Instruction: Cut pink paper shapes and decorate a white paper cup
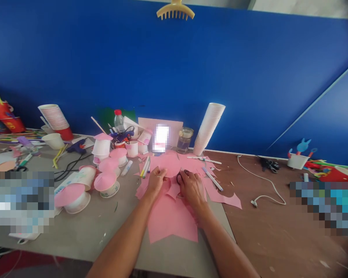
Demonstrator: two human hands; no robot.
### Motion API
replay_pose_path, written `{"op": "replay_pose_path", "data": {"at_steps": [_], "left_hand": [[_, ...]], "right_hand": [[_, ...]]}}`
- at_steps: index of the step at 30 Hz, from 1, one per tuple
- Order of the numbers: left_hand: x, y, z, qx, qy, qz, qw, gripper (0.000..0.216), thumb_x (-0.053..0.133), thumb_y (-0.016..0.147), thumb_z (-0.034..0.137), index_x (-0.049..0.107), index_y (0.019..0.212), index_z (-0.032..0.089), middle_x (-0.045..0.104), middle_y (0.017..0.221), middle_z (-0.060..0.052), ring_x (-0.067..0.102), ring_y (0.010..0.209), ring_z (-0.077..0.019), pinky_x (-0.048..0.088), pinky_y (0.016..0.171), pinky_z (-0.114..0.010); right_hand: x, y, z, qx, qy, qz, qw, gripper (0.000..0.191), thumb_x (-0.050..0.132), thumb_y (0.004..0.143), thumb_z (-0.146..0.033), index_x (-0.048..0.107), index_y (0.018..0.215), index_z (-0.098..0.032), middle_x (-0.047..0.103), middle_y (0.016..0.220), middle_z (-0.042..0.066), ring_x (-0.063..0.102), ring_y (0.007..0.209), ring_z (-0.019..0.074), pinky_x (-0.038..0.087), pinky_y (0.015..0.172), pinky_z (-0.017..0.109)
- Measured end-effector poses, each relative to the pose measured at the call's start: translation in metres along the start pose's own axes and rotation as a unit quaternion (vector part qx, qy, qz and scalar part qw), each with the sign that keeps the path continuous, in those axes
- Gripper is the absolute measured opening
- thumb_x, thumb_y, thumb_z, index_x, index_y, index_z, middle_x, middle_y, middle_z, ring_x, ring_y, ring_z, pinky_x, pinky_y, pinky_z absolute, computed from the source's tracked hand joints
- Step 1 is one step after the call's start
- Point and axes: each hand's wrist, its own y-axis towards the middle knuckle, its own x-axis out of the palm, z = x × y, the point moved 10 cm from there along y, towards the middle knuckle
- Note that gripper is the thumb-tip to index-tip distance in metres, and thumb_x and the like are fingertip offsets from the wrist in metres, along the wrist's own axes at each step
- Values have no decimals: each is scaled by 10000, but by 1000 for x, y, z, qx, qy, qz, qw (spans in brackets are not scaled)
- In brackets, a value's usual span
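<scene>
My left hand (pixel 157 180) pinches the edge of a rounded piece of pink paper (pixel 170 164). In my right hand (pixel 192 188) is a pair of scissors (pixel 179 177) with dark handles; its blades are mostly hidden by the hand and paper. A curled strip of the pink paper hangs between the two hands. Below them a larger pink sheet (pixel 173 220) with a notched lower edge lies on the grey table. More pink offcuts (pixel 227 199) spread to the right, beside several markers (pixel 212 178).
Paper cups with pink tops (pixel 106 181) stand at left. At the back are a leaning stack of white cups (pixel 209 129), a glass jar (pixel 185 141) and a bright phone screen (pixel 161 138). A white cable (pixel 268 179) lies on the brown table at right.
</scene>
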Motion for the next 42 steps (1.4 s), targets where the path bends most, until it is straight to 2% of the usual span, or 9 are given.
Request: {"op": "replay_pose_path", "data": {"at_steps": [7, 11, 15, 21, 25, 32, 35, 38, 42], "left_hand": [[3, -2, 1, -4, 5, -7, 1000, 287, 695, 625, 368, 490, 584, 170, 464, 529, 57, 443, 463, -71, 354, 494, -205], [4, -5, 4, -5, 3, -6, 1000, 284, 697, 620, 364, 491, 591, 170, 465, 526, 61, 446, 457, -71, 341, 494, -208], [4, -8, 6, -9, 9, -4, 1000, 296, 697, 619, 360, 472, 581, 172, 444, 515, 68, 440, 452, -71, 335, 488, -207], [0, -5, 5, -11, 18, 2, 1000, 302, 700, 616, 364, 471, 564, 175, 440, 498, 66, 450, 457, -80, 332, 486, -208], [-1, -2, 2, -8, 13, 0, 1000, 297, 695, 616, 363, 469, 563, 177, 443, 505, 68, 451, 457, -79, 340, 493, -213], [-1, 0, -6, -14, 2, -3, 1000, 278, 688, 627, 360, 479, 600, 178, 452, 529, 67, 459, 453, -76, 336, 484, -211], [0, 0, -6, -14, -5, -5, 1000, 281, 686, 630, 369, 483, 603, 175, 468, 540, 58, 462, 459, -77, 339, 480, -212], [2, -1, -5, -12, -10, -10, 1000, 282, 684, 634, 373, 484, 611, 175, 477, 560, 53, 451, 465, -73, 348, 484, -214], [4, -4, -4, -16, -12, -13, 1000, 303, 680, 640, 364, 443, 589, 182, 430, 545, 64, 411, 453, -64, 335, 476, -212]], "right_hand": [[4, 1, -12, -50, 13, -13, 999, 280, 421, 891, -167, 642, 1056, -212, 622, 984, 103, 515, 884, 208, 330, 805, 299], [6, 1, -10, -36, 18, -35, 999, 266, 420, 907, -212, 651, 1039, -223, 626, 930, 91, 508, 819, 196, 338, 754, 285], [7, 0, -11, -39, 11, -25, 999, 264, 419, 900, -186, 651, 1021, -224, 622, 941, 90, 500, 846, 205, 337, 744, 282], [7, -4, -12, -58, 20, -17, 998, 280, 414, 886, -146, 611, 1078, -204, 630, 974, 93, 518, 849, 197, 342, 776, 284], [-1, -4, -3, -25, 33, -8, 999, 324, 450, 856, -152, 547, 1165, -157, 655, 953, 97, 540, 860, 212, 355, 734, 290], [-2, -4, -6, -24, 20, -28, 999, 261, 465, 855, -139, 639, 1045, -181, 645, 889, 89, 544, 856, 211, 361, 756, 285], [4, -5, -10, -26, 24, -35, 999, 255, 455, 857, -142, 664, 988, -208, 595, 954, 87, 555, 785, 179, 373, 678, 267], [9, -7, -12, -21, 60, -34, 997, 260, 426, 866, -154, 675, 916, -208, 543, 991, 81, 548, 673, 135, 372, 601, 254], [-1, -6, 6, 36, 230, 46, 971, 307, 375, 887, -206, 607, 1080, -155, 575, 949, 95, 575, 786, 172, 435, 694, 280]]}}
